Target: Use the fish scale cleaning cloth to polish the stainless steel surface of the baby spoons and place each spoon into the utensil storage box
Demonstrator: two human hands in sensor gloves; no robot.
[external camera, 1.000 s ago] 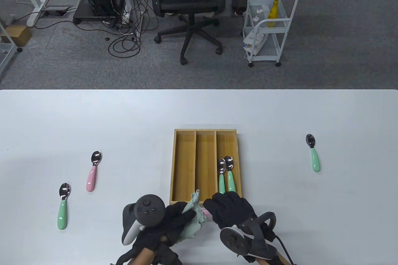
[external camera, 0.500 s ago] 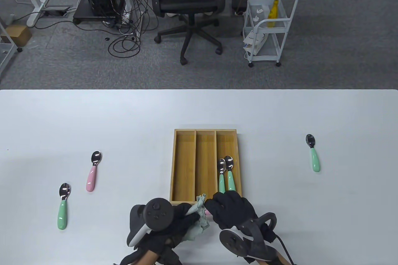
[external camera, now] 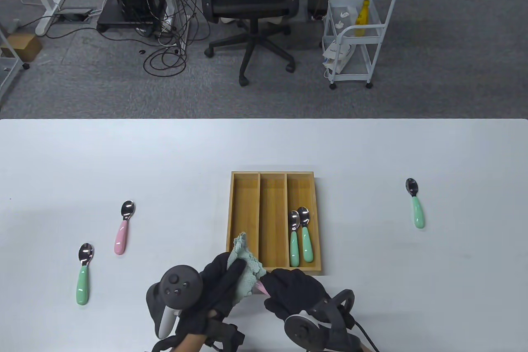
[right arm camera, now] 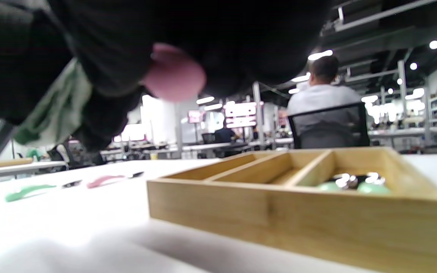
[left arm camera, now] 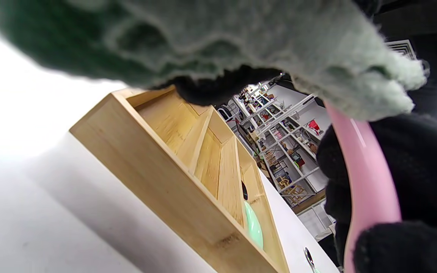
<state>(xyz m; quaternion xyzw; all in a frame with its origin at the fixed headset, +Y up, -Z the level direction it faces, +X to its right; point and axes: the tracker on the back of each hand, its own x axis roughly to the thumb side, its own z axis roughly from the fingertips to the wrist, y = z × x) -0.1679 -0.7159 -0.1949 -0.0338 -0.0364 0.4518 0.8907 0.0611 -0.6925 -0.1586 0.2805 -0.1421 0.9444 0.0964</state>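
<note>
My left hand (external camera: 225, 282) grips the pale green cleaning cloth (external camera: 246, 266) just in front of the wooden storage box (external camera: 242, 220). The cloth wraps the bowl end of a pink-handled spoon (left arm camera: 366, 178), so the steel part is hidden. My right hand (external camera: 288, 288) holds that spoon's pink handle (external camera: 261, 287); its tip shows as a pink knob (right arm camera: 173, 77) in the right wrist view. Two green-handled spoons (external camera: 300, 238) lie in the box's right compartment. Loose on the table are a pink spoon (external camera: 122, 228), a green spoon (external camera: 83, 272) at left and a green spoon (external camera: 416, 207) at right.
The white table (external camera: 165, 162) ends at its far edge, with an office chair (external camera: 251, 1) and a white cart (external camera: 357, 34) on the floor beyond. The box's left and middle compartments (external camera: 272, 220) hold nothing. A person sits at a distance (right arm camera: 324, 98) in the right wrist view.
Both hands have shifted left and slightly towards me. The cloth has swung up and left over the box's near left corner. The two green spoon handles are now uncovered.
</note>
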